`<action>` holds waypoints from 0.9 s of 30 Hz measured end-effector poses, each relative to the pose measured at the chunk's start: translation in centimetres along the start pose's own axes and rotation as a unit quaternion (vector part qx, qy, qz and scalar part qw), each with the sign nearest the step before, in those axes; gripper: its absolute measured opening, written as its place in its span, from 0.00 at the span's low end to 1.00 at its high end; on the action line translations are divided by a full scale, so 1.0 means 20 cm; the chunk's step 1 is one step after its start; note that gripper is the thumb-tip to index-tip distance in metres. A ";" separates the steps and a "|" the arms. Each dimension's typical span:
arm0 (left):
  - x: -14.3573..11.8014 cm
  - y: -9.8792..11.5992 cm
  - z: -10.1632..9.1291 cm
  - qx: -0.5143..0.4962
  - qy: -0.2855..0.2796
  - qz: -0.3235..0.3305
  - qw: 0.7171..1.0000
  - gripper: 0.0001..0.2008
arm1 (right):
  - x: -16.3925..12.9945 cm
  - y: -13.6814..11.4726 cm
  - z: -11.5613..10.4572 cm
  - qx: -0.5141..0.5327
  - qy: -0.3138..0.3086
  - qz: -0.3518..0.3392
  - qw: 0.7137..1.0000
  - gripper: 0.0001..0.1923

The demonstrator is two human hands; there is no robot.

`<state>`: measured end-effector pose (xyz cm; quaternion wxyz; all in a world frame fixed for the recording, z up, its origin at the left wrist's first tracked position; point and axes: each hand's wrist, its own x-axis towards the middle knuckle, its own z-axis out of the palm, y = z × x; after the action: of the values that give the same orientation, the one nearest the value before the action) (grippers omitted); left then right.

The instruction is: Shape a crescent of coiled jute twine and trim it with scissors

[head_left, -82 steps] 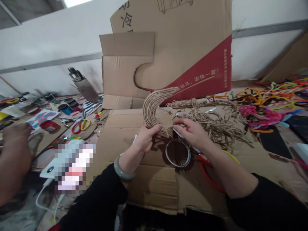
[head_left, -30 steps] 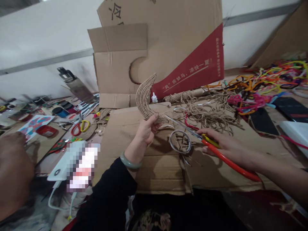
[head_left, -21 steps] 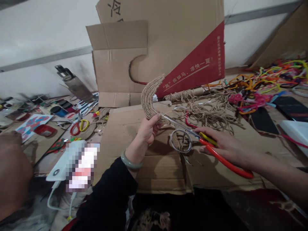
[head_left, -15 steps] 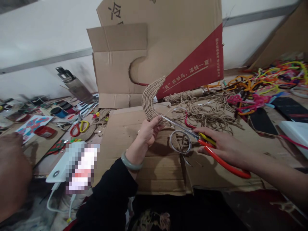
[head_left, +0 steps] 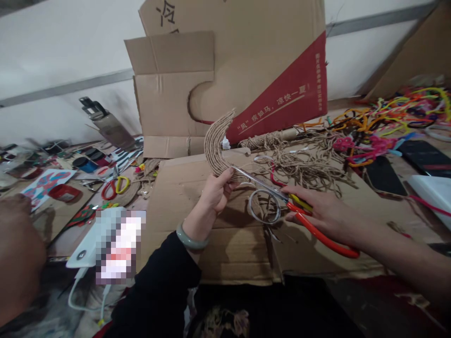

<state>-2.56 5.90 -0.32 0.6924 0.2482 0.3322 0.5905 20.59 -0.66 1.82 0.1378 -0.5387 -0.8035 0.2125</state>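
Right now your left hand [head_left: 215, 192] has a clenched grip on the lower end of the twine-wrapped crescent [head_left: 215, 148], held upright. Your right hand [head_left: 326, 213] is grasping the red scissors [head_left: 282, 197], blade tips touching the crescent just beside the left grip.

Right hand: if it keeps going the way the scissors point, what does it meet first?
Probably the twine-wrapped crescent: the right hand aims the scissors up-left, blade tips at its lower end beside the left hand thumb. Depth unclear.
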 end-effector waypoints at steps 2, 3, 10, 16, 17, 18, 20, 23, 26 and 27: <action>0.00 0.00 0.00 -0.004 -0.004 0.000 1.000 0.11 | 0.00 -0.01 0.00 0.006 -0.009 0.008 1.000 0.28; 0.00 0.00 0.00 -0.006 -0.005 0.001 1.000 0.11 | 0.00 -0.01 0.00 0.007 -0.013 0.012 1.000 0.28; 0.00 0.00 0.00 0.004 0.006 -0.003 1.000 0.11 | 0.01 -0.01 0.03 0.008 0.003 0.008 1.000 0.24; 0.00 0.01 0.01 0.010 0.024 -0.008 1.000 0.09 | 0.01 -0.01 0.03 0.020 0.014 0.002 1.000 0.22; 0.00 0.01 0.01 0.011 0.025 -0.009 1.000 0.09 | 0.01 -0.02 0.03 0.021 0.015 0.003 1.000 0.21; -0.01 0.01 0.01 0.011 0.025 -0.009 1.000 0.09 | 0.01 -0.02 0.04 0.022 0.016 0.007 1.000 0.21; -0.01 0.01 0.01 0.011 0.021 -0.007 1.000 0.08 | 0.01 -0.03 0.04 0.024 0.016 0.017 0.999 0.21; -0.01 0.01 0.01 0.003 0.009 -0.005 1.000 0.08 | 0.01 -0.04 0.05 0.028 0.009 0.032 0.999 0.22; 0.01 0.01 0.00 -0.008 0.001 -0.004 1.000 0.09 | 0.02 -0.02 0.04 0.029 0.019 0.046 0.998 0.24; 0.02 0.01 -0.01 -0.010 0.002 -0.003 1.000 0.09 | 0.02 0.00 0.04 0.022 0.025 0.054 0.998 0.25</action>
<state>-2.82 6.35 -0.28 0.6956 0.2391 0.3287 0.5924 20.05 -0.40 1.15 0.1573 -0.5834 -0.7648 0.2237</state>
